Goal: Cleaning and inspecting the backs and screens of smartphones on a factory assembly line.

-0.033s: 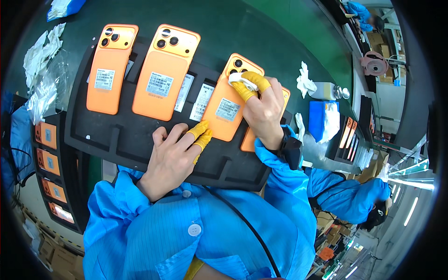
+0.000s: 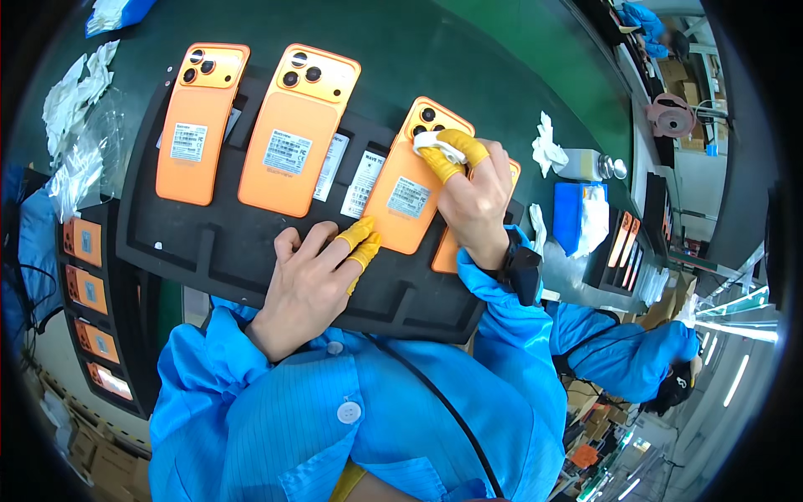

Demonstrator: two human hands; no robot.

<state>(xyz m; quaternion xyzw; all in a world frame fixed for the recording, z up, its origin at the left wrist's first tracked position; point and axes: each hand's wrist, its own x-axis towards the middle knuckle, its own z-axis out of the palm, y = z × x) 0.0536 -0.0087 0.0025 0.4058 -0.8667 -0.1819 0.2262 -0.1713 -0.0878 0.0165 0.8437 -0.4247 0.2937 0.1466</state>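
Observation:
My right hand (image 2: 475,197), with yellow finger cots, pinches a folded white wiping cloth (image 2: 441,147). The cloth presses on an orange smartphone (image 2: 395,219) just below its camera lenses, partly covering them. This phone lies back up, tilted, with a printed label on its back. My left hand (image 2: 311,284) rests at its lower left edge, two cot-covered fingertips stretched out and touching it; the thumb is hidden. Another orange phone (image 2: 445,253) lies mostly hidden under my right hand. To the left, two more orange phones, one in the middle (image 2: 280,188) and one farther left (image 2: 186,176), lie back up.
Beneath the phones is a black moulded tray (image 2: 226,251) on a green table (image 2: 468,63). Crumpled plastic and tissue (image 2: 79,109) lie left, beside a rack of orange phones (image 2: 86,284). At right are a metal-capped bottle (image 2: 581,165), a blue wipe pack (image 2: 569,213) and a co-worker's blue sleeve (image 2: 619,351).

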